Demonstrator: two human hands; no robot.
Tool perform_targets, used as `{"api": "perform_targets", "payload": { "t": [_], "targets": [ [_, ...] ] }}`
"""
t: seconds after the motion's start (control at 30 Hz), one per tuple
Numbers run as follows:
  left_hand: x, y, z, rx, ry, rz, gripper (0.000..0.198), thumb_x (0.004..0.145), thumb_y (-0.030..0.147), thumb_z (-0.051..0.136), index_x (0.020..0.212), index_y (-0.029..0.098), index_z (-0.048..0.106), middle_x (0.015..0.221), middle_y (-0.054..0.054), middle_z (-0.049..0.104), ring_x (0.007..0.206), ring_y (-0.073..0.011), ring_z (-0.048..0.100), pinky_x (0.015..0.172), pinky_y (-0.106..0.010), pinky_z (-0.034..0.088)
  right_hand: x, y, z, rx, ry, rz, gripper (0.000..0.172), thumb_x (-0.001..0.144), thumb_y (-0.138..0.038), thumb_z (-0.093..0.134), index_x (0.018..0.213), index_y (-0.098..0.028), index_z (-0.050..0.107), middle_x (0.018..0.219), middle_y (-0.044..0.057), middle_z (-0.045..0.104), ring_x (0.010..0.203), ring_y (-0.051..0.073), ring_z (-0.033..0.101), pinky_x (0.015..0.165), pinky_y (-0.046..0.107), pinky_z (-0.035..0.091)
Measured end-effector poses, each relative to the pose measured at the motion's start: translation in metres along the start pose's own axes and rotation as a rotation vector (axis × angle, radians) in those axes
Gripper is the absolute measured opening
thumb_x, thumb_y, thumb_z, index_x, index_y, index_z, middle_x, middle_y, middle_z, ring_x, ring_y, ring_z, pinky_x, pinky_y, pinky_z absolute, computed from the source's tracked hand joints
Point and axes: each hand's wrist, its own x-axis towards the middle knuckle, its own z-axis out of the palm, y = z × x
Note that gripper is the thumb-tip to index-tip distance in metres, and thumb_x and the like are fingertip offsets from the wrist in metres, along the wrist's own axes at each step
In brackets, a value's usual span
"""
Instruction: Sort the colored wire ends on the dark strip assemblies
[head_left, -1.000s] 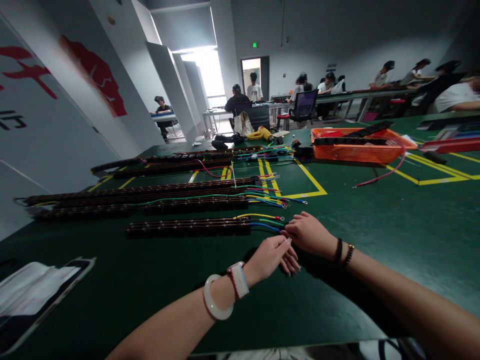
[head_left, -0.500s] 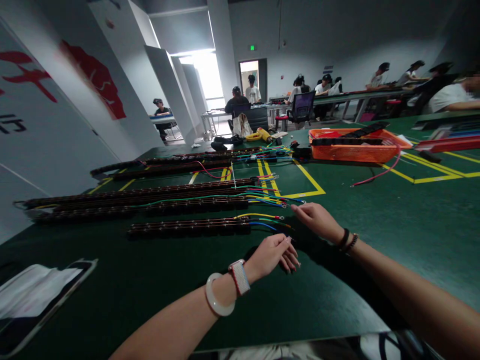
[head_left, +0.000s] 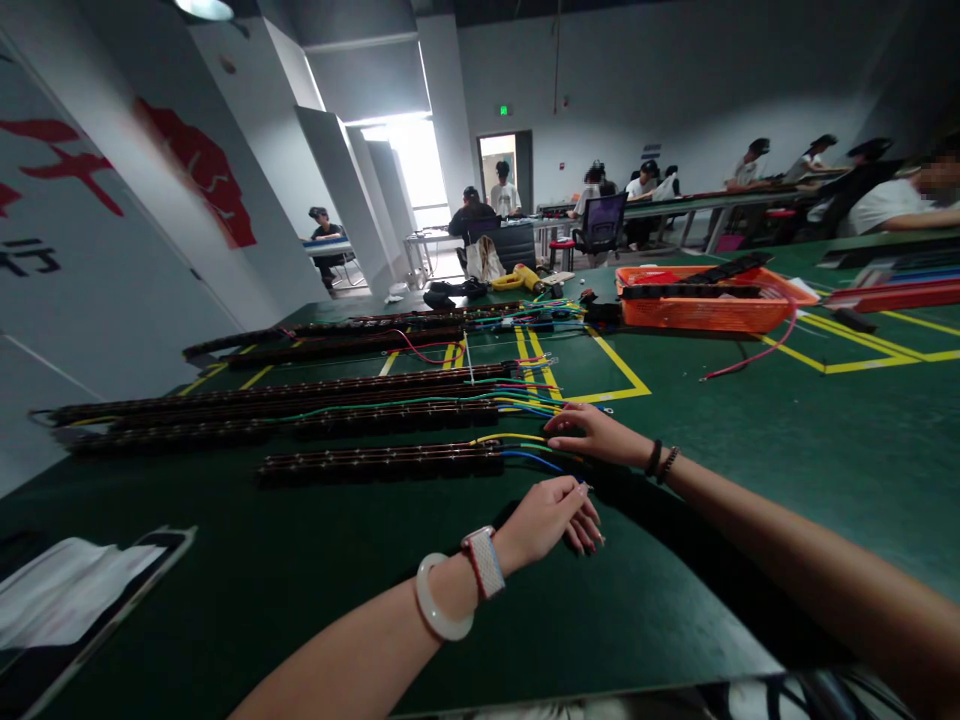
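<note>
As right hand (head_left: 600, 437) touches wires (head_left: 517, 438), lettering (head_left: 56, 165) unreadable

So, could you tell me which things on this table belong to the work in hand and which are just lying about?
In hand: the right hand on the coloured wires at the end of the nearest black strip; the left hand resting on the table beside them.
Lying about: the longer strips behind, orange basket, yellow tool, loose red wire, paper at left.
</note>
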Motion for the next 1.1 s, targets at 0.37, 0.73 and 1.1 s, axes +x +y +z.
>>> {"api": "perform_targets", "payload": {
  "t": [0.37, 0.73, 1.1],
  "targets": [
    [-0.001, 0.002, 0.000, -0.021, 0.001, -0.020, 0.037, 0.086, 0.048, 0.041, 0.076, 0.014, 0.050, 0.065, -0.007, 0.064, 0.055, -0.0142, 0.062, 0.051, -0.025, 0.047, 0.035, -0.010, 0.008, 0.002, -0.451, 0.037, 0.048, 0.076, -0.061, 0.055, 0.081, -0.014, 0.063, 0.066, -0.002, 0.056, 0.056, 0.009, 0.042, 0.051, 0.022, 0.030],
    [0.005, -0.003, -0.001, -0.656, 0.414, 0.048, 0.010, 0.087, 0.019, 0.045, 0.094, 0.014, 0.050, 0.101, -0.014, 0.064, 0.093, -0.0186, 0.063, 0.093, -0.037, 0.044, 0.027, -0.019, 0.017, -0.278, -0.183, -0.275, 0.030, 0.086, -0.031, 0.052, 0.064, -0.014, 0.064, 0.066, 0.002, 0.058, 0.064, 0.011, 0.048, 0.061, 0.023, 0.032],
    [0.012, -0.007, 0.001, -0.881, 0.559, 0.171, 0.014, 0.091, 0.021, 0.043, 0.089, 0.018, 0.056, 0.098, -0.005, 0.066, 0.097, -0.0144, 0.060, 0.094, -0.030, 0.044, 0.001, -0.061, 0.030, -0.972, -0.059, -0.395, 0.020, 0.085, -0.011, 0.048, 0.079, -0.014, 0.067, 0.085, 0.010, 0.062, 0.079, 0.021, 0.050, 0.072, 0.035, 0.034]
  ]
}}
